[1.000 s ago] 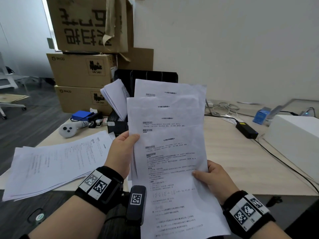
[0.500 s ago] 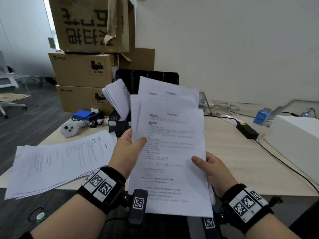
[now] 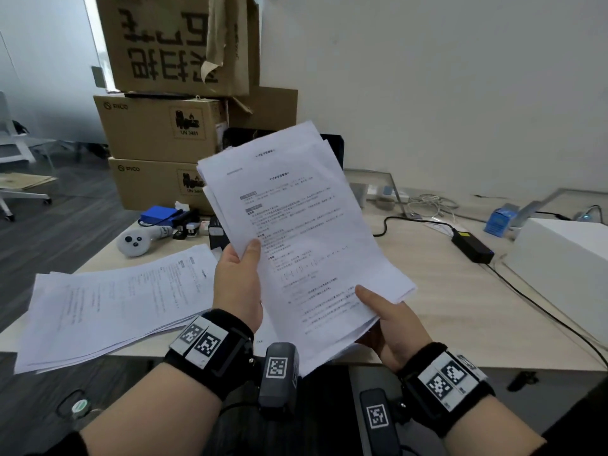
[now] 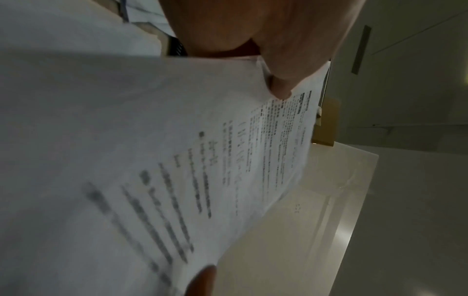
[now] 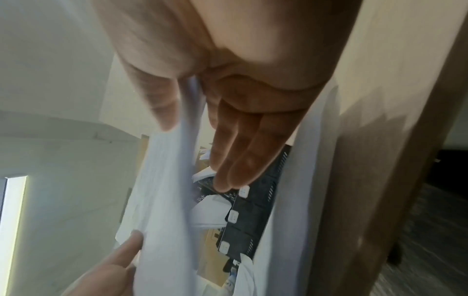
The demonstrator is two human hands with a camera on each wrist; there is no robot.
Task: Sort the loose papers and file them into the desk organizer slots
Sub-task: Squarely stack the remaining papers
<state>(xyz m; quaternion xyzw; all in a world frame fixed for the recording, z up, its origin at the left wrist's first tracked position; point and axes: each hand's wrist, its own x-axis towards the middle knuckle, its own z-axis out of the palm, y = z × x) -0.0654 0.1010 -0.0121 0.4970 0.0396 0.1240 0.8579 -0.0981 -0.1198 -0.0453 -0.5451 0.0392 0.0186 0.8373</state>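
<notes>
I hold a sheaf of printed white papers (image 3: 302, 232) up in front of me, its top leaning left. My left hand (image 3: 240, 278) grips the sheaf's left edge, thumb on the front sheet. At the lower right corner my right hand (image 3: 381, 317) pinches it, thumb in front and fingers (image 5: 243, 150) flat behind. The black desk organizer (image 3: 334, 149) stands behind the sheaf, mostly hidden; in the right wrist view the organizer (image 5: 253, 210) shows labelled slots with some sheets in them. A loose pile of papers (image 3: 112, 297) lies on the desk (image 3: 460, 307) at the left.
Stacked cardboard boxes (image 3: 158, 133) rise behind the desk's left end. A white controller (image 3: 135, 241) and a blue box (image 3: 161, 215) lie near the organizer. A black power adapter (image 3: 472, 246) with its cable, a small blue carton (image 3: 500, 220) and a large white box (image 3: 566, 255) sit right.
The sheets, fanned out and upright before, are now drawn together into one sheaf tilted to the left. Both hands keep their hold on it.
</notes>
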